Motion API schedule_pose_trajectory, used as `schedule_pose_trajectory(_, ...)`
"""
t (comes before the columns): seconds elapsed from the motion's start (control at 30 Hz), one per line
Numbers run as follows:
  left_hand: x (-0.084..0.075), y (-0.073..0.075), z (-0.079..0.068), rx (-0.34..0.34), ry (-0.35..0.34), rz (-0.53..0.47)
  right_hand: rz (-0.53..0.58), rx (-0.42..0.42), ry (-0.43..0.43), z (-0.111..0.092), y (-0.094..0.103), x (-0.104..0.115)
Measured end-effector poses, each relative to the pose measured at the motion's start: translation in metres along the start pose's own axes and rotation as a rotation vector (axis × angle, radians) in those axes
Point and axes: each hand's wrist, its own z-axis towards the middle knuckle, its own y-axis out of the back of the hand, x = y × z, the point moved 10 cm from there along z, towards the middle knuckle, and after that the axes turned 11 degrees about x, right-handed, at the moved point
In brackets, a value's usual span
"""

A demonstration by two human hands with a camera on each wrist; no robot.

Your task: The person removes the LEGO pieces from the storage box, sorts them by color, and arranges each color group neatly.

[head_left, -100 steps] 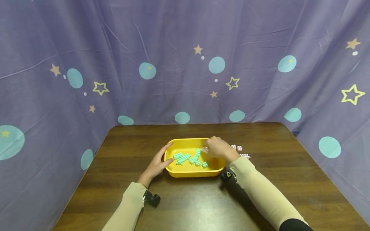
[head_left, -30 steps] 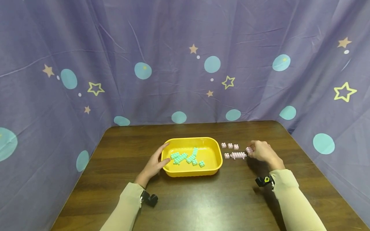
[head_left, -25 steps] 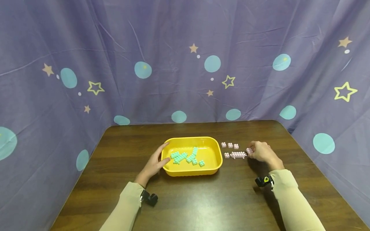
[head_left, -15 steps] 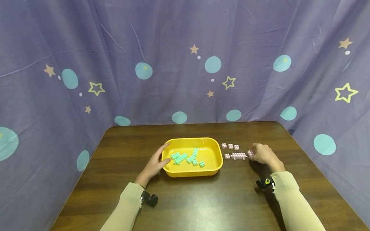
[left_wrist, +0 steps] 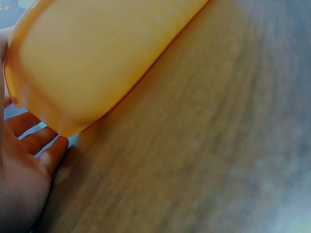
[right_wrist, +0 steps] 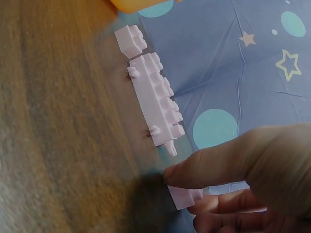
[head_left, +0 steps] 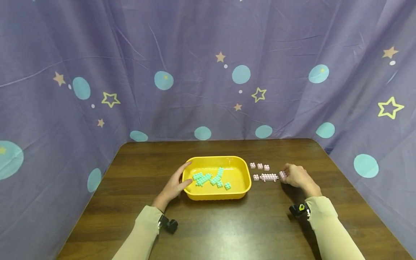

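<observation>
My left hand (head_left: 174,185) holds the left end of a yellow plastic tub (head_left: 216,196), thumb and index finger over its rim; in the left wrist view its other fingers (left_wrist: 53,153) lie against the outer wall. Inside the tub are several mint-green toy building bricks (head_left: 203,178). On the table right of the tub, my right hand (head_left: 296,176) pinches a pink building brick (right_wrist: 182,198) between thumb and fingers. That brick stands at the right end of a row with a long pink studded brick (right_wrist: 153,99) with small side pegs and a small pink brick (right_wrist: 130,41).
Behind that row, three small pink bricks (head_left: 260,166) stand side by side. The brown wooden table (head_left: 214,231) runs back to a purple patterned curtain (head_left: 201,43).
My right hand has carried the pink brick out of the tub to the table on the right, then slid it slightly nearer, level with the row. The left hand stays at the tub.
</observation>
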Motion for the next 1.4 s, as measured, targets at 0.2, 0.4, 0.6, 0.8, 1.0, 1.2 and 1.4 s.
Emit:
schedule_pose_trajectory(0.2,-0.001,0.001,0.000,-0.002,-0.008,-0.002,0.002,-0.010,0.006,0.001,-0.001,0.000)
schedule_pose_trajectory(0.4,-0.006,0.001,-0.001,-0.012,-0.033,0.008,-0.008,-0.009,0.018,0.000,0.000,0.000)
schedule_pose_trajectory(0.6,-0.002,-0.001,-0.001,-0.008,-0.010,0.003,-0.001,0.042,0.011,-0.005,0.004,0.001)
schedule_pose_trajectory(0.8,-0.002,-0.001,-0.001,-0.007,-0.017,-0.001,-0.019,-0.054,0.058,-0.010,0.032,0.025)
schedule_pose_trajectory(1.0,-0.002,-0.001,0.000,0.000,-0.021,-0.018,0.000,-0.196,0.228,-0.007,0.058,0.084)
schedule_pose_trajectory(1.2,-0.001,-0.001,0.000,-0.003,0.012,-0.002,0.027,-0.219,0.401,0.005,0.056,0.153)
schedule_pose_trajectory(1.4,-0.001,0.000,0.000,-0.001,0.027,0.010,0.002,-0.148,0.541,0.021,0.030,0.218)
